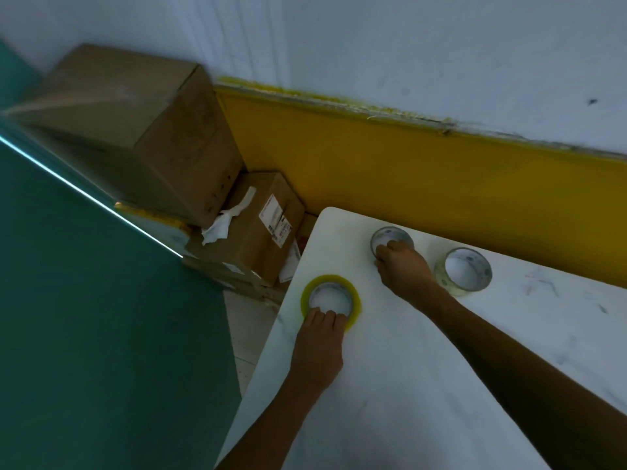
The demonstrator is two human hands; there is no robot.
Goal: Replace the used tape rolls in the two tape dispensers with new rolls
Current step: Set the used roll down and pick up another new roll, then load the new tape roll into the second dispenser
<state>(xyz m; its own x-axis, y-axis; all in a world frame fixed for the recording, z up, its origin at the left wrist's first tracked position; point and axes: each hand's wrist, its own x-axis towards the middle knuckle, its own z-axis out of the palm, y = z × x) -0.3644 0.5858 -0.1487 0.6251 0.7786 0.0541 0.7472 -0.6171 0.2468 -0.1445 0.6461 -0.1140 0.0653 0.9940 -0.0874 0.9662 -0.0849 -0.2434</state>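
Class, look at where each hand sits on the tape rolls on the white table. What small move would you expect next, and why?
Probably closing the fingers and lifting. The left hand has fingertips over the near rim of the yellow roll; the right hand rests on the far clear roll. Both rolls lie flat on the table, a third roll is untouched, and no dispenser is in view.

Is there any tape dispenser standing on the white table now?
No: the white table holds only three loose tape rolls, the yellow roll under the left hand among them.
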